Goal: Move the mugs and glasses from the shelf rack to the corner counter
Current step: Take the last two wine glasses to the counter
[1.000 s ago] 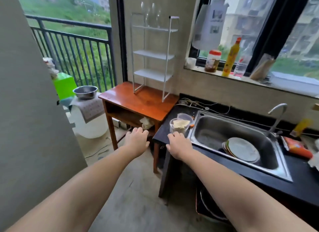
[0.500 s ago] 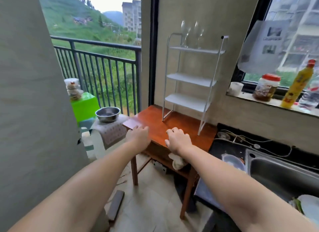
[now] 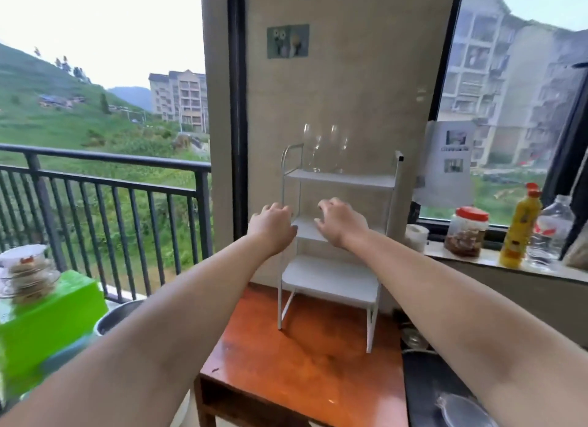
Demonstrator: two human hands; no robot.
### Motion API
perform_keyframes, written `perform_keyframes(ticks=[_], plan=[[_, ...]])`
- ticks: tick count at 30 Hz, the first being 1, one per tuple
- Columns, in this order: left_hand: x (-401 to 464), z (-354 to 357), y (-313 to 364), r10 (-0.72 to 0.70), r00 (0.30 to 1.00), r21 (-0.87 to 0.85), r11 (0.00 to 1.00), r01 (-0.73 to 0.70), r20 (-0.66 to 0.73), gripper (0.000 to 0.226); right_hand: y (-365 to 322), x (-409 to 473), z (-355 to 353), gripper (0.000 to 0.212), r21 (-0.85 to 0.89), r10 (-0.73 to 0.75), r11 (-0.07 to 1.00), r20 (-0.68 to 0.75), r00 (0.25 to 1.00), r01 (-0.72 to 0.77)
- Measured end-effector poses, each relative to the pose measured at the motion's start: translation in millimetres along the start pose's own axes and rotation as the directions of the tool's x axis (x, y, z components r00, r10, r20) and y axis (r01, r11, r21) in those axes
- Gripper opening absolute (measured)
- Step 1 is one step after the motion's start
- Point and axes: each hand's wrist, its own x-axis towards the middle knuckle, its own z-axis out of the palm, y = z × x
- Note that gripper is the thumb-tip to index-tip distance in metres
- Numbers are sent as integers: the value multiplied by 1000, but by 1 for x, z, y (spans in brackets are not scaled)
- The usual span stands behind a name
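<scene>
A white three-tier shelf rack (image 3: 340,181) stands on a reddish wooden table (image 3: 302,356) against the wall. Two clear stemmed glasses, the left one (image 3: 313,146) and the right one (image 3: 339,146), stand side by side on its top tier. The two lower tiers hold nothing. My left hand (image 3: 272,226) and my right hand (image 3: 342,223) are raised in front of the middle tier, below the glasses. Both hands are empty with fingers loosely spread. No mug is visible.
A black counter (image 3: 445,391) starts at the table's right edge. On the window sill stand a white cup (image 3: 416,237), a red-lidded jar (image 3: 466,231), a yellow bottle (image 3: 521,226) and a clear bottle (image 3: 552,232). A green box (image 3: 47,321), a metal bowl and the balcony railing are at left.
The view has swung up and closer to the rack. Both hands rose from above the table's front edge to the level of the middle tier.
</scene>
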Motion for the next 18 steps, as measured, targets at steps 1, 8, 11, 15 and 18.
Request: perform_keyframes(ticks=[1,8,11,15,18], plan=[[14,-5,5,13,1000,-6,1000,-14,-24,40,2,12,-5,42,-14,-2,1000,-22,1000,2],[146,-20,27,-20,990,-267,963,-19,-142,31,31,131,-23,40,91,89,993,-178,980,-74],[190,-10,26,-96,990,-428,903,43,-103,30,46,170,-26,45,294,225,943,-227,947,-154],[246,15,17,-203,979,-617,773,146,-22,28,72,219,-23,15,646,436,710,-93,895,-279],[269,28,16,-206,978,-708,684,177,45,24,82,237,-13,7,816,451,453,137,882,-359]])
